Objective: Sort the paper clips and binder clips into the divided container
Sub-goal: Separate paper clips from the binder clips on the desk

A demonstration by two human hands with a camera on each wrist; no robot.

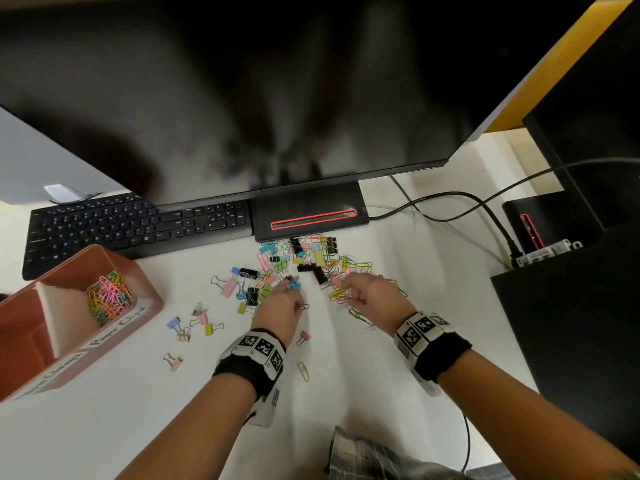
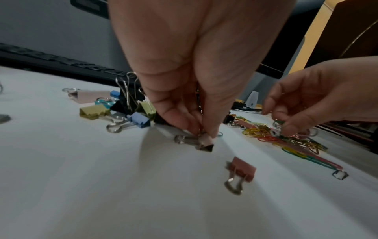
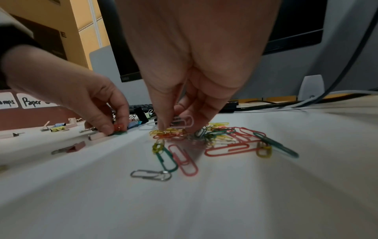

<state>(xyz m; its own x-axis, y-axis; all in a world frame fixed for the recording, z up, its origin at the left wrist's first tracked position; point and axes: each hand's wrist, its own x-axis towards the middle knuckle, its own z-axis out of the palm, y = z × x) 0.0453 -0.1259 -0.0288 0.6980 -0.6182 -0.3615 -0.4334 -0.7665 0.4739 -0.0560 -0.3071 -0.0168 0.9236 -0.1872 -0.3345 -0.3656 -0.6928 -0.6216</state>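
left hand (image 2: pixel 196 67) pinches a pale binder clip (image 2: pixel 201 142) at the desk (image 2: pixel 102 186), centre of the left wrist view — fingertips curled on its body. right hand (image 3: pixel 190 77) has fingers curled down into the paper clips (image 3: pixel 214 139), pinching a white one (image 3: pixel 185 122) above the heap. mixed pile (image 1: pixel 304 261) sits centre of the head view below the monitor (image 1: pixel 242 98). container (image 1: pixel 55 362) at left edge, paper clips already in its right compartment (image 1: pixel 109 299) — more binder clips (image 1: pixel 194 323) loose between container and left hand.
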